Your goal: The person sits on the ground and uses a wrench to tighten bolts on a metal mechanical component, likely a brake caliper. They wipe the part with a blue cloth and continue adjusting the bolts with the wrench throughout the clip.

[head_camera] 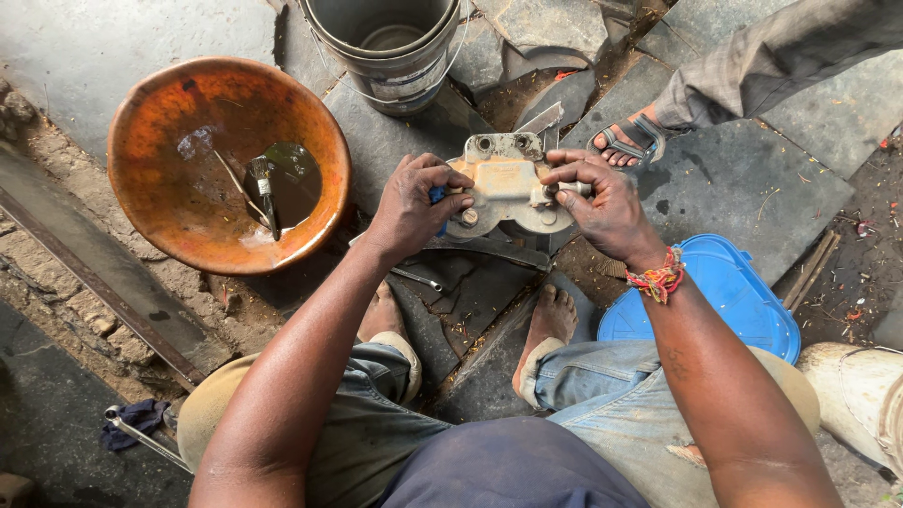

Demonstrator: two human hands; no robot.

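Left hand (411, 202) grips a mostly hidden blue-handled tool (437, 196); right hand (602, 202) pinches a bolt (567, 188) on the metal part (506, 188) between both hands, over cracked stone floor (743, 179).

You're in a roadside repair workshop: an oily rusted basin (229, 165) left of your left hand (411, 202), a wrench (141, 435), a grimy stone floor (743, 179).

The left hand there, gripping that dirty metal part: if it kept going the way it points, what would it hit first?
The left hand points up-frame and slightly right, already against the metal part. Beyond that part, the grey bucket seems next, though depth is uncertain.
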